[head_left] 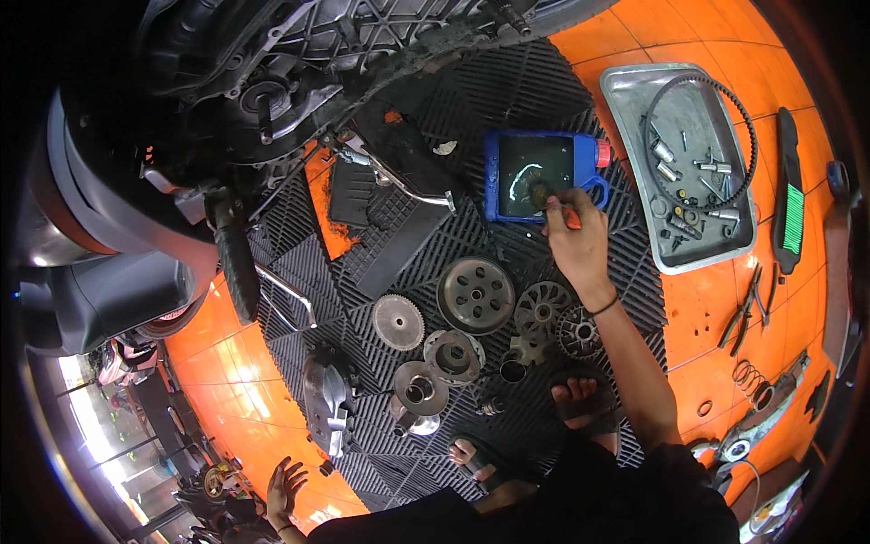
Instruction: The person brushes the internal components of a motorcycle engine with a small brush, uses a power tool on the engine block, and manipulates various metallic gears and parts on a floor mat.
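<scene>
My right hand (580, 245) had its fingers clamped on the orange-handled brush (572, 218) — its bristles (540, 194) lay just past my fingertips, within the blue container (492, 177). My left hand (285, 490) hung well apart, fingers loosely spread.

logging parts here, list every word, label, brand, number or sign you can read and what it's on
No text can be read in this view.
Blue container: no legible wording shows.
Metal tray, black belt: any marks are too small or blurred to read.
</scene>
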Demonstrator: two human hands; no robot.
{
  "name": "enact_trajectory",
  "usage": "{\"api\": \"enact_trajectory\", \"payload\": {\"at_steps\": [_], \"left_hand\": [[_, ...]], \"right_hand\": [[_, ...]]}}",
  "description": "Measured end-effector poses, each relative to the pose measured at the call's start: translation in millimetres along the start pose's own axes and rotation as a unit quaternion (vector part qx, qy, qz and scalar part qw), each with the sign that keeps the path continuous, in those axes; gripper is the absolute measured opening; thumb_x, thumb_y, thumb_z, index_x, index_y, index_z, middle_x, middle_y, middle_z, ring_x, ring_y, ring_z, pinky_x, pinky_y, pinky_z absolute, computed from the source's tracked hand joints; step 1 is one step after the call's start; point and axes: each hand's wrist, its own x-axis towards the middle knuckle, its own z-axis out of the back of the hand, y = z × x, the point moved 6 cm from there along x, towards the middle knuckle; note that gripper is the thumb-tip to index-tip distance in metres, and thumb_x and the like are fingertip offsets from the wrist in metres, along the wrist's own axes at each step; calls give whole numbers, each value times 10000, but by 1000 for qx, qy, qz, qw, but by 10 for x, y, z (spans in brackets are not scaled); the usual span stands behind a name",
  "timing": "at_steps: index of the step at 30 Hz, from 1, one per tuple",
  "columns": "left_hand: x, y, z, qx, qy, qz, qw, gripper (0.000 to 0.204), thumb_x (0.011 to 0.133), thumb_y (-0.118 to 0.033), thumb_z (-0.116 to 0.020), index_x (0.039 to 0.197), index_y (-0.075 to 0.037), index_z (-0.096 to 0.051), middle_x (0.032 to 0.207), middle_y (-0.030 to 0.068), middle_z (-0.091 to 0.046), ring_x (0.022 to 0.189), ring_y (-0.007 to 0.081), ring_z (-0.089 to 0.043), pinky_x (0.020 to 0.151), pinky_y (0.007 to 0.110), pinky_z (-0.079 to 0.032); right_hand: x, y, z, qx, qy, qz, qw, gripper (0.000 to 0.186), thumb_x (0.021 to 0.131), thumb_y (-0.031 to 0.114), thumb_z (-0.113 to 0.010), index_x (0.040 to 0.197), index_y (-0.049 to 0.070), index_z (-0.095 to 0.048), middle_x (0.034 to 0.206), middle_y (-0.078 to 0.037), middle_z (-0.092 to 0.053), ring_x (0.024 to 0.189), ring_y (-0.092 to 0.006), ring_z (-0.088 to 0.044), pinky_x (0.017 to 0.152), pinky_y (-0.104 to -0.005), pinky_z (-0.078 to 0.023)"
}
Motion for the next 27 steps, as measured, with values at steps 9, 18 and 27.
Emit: {"api": "enact_trajectory", "payload": {"at_steps": [9, 18, 27], "left_hand": [[-163, 46, -22, -16, -6, -2, 1000, 553, 1090, -413, -446, 1494, -36, -421, 1359, 212, -590, 1130, 322, -655, 983, 431, -520], [-89, 150, -9, -14, 3, 15, 1000, 578, 1086, -429, -444, 1499, -27, -411, 1377, 232, -579, 1152, 341, -646, 995, 454, -517], [-65, 96, -19, -22, 0, 22, 1000, 555, 1086, -407, -452, 1495, -34, -420, 1363, 221, -588, 1150, 336, -645, 978, 450, -523]], "right_hand": [[147, -152, 38, 96, -14, -82, 992, 198, 944, 131, -624, 910, -57, -678, 632, -140, -660, 533, -202, -666, 520, -342, -496], [176, -25, -53, 147, 150, -161, 965, 240, 1004, 183, -592, 957, -35, -680, 623, -77, -649, 463, -119, -580, 411, -270, -440], [-69, 10, 362, 322, 50, -145, 934, 272, 1051, 243, -572, 1057, -24, -627, 670, -96, -650, 498, -105, -565, 447, -243, -421]]}}
